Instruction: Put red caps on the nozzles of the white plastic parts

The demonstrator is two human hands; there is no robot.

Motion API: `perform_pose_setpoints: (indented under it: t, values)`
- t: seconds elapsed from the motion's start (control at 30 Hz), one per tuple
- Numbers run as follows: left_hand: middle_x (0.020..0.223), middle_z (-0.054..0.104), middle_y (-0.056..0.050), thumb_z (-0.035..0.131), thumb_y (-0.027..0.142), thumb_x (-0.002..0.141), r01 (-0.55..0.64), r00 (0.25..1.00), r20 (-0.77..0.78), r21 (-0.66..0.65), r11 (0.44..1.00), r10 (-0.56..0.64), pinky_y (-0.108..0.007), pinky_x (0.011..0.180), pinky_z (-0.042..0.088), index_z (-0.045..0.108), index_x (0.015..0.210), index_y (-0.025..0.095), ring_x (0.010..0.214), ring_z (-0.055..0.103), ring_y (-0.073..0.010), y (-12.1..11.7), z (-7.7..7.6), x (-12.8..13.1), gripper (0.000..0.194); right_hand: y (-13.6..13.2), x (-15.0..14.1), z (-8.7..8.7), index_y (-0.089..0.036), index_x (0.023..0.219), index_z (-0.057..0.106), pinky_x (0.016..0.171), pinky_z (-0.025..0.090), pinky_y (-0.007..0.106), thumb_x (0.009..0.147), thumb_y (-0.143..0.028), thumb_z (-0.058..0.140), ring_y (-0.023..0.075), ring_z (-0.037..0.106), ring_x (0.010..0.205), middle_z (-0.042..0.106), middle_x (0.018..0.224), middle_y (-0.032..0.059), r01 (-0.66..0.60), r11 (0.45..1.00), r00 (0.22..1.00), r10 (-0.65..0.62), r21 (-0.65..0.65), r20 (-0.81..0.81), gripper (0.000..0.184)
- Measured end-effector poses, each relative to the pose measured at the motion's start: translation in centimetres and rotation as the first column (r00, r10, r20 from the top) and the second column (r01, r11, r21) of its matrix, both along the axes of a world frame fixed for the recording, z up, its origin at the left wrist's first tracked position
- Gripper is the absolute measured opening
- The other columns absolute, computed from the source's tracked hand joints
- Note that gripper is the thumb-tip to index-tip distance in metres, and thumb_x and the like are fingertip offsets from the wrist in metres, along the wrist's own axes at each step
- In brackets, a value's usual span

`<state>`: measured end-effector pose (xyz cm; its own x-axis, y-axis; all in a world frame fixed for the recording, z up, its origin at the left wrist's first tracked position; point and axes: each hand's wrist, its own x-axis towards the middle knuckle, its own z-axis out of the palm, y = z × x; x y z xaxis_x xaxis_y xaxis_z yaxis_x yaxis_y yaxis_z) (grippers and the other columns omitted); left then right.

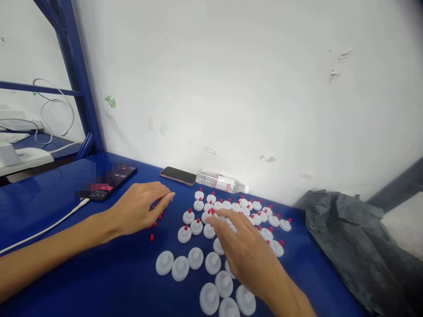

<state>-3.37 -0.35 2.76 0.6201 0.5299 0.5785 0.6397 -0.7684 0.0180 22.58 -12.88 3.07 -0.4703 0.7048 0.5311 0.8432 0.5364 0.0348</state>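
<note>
As I stand here looking on, the blue table [99, 273] runs along the wall at its far edge, and a dark bag [350, 237] slumps at its right edge. The left hand [142, 204] reaches in from the left side, the right hand [241, 240] from the near edge, right of the middle. A bottle [221, 181] lies on its side against the far edge, its length along the wall, with one phone [178, 175] just left of it; a second phone [114, 182], cable plugged in, lies toward the far left corner.

Between the hands and out to the right spread the white caps. The red-topped caps [184, 234] fill the part toward the far edge; the bare caps [213, 263] lie toward the near edge, flat, stubs upward. The loose red tips [152, 237] are the smallest, scattered left of the caps: the left hand is right over them, the right hand well apart, so they lie leftward from its grip. Which way each points is too small to tell.

The left thumb and fingers are nearly together; whether a tip is between them I can't tell. The right thumb and forefinger are drawn close at a red-topped cap, seemingly touching its red top; whether they pinch it is hidden.
</note>
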Motion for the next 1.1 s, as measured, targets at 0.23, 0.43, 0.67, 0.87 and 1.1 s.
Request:
perform_pose_setpoints:
  t: [0.23,0.43,0.67,0.87,1.1]
  values:
    - [0.077,0.071,0.002,0.054,0.04,0.082,-0.3,0.948,-0.118,-0.031,0.953,0.295,-0.029,0.059,0.044,0.063,0.082,0.027,0.068,0.065,-0.0192,2.8,-2.4,-0.9,0.016,-0.2,-0.2,0.6,-0.021,0.127,0.056,0.094,0.049,0.049,0.093,-0.014,0.045,0.0232,0.059,0.103,0.065,0.114,0.0091,-0.071,0.993,0.995,0.065,-0.094,-0.072,0.036]
    - [0.074,0.071,0.004,0.056,0.046,0.082,-0.392,0.907,-0.215,-0.122,0.912,0.362,-0.028,0.056,0.043,0.063,0.081,0.029,0.067,0.069,-0.0208,2.7,-2.7,-0.8,0.019,-0.5,-1.3,0.4,-0.022,0.124,0.058,0.098,0.046,0.051,0.09,-0.014,0.046,0.0243,0.06,0.103,0.067,0.11,0.0069,-0.1,0.975,0.994,0.089,-0.2,-0.065,0.037]
    - [0.076,0.075,0.004,0.057,0.047,0.082,-0.439,0.881,-0.299,-0.225,0.87,0.367,-0.028,0.055,0.042,0.061,0.074,0.032,0.072,0.07,-0.0229,2.1,-2.0,-0.2,0.017,-0.4,-1.1,-0.4,-0.03,0.123,0.059,0.097,0.045,0.048,0.089,-0.017,0.049,0.0216,0.058,0.101,0.067,0.108,0.0009,-0.104,0.968,0.992,0.084,-0.23,-0.096,0.037]
    - [0.073,0.074,0.007,0.062,0.041,0.08,-0.426,0.886,-0.32,-0.271,0.863,0.337,-0.027,0.053,0.037,0.061,0.069,0.032,0.068,0.069,-0.0193,2.4,-2.2,-0.3,0.014,-0.3,-1.0,-0.5,-0.03,0.119,0.06,0.096,0.044,0.047,0.088,-0.016,0.05,0.0215,0.058,0.099,0.067,0.106,-0.0002,-0.117,0.968,0.989,0.092,-0.224,-0.119,0.036]
    - [0.075,0.075,0.007,0.062,0.038,0.081,-0.411,0.893,-0.319,-0.286,0.865,0.319,-0.026,0.053,0.035,0.061,0.07,0.032,0.066,0.067,-0.0181,2.5,-2.4,-0.4,0.013,-0.3,-0.9,-0.3,-0.027,0.115,0.062,0.095,0.045,0.049,0.087,-0.015,0.051,0.0217,0.059,0.098,0.067,0.106,0.0011,-0.124,0.969,0.988,0.099,-0.216,-0.121,0.033]
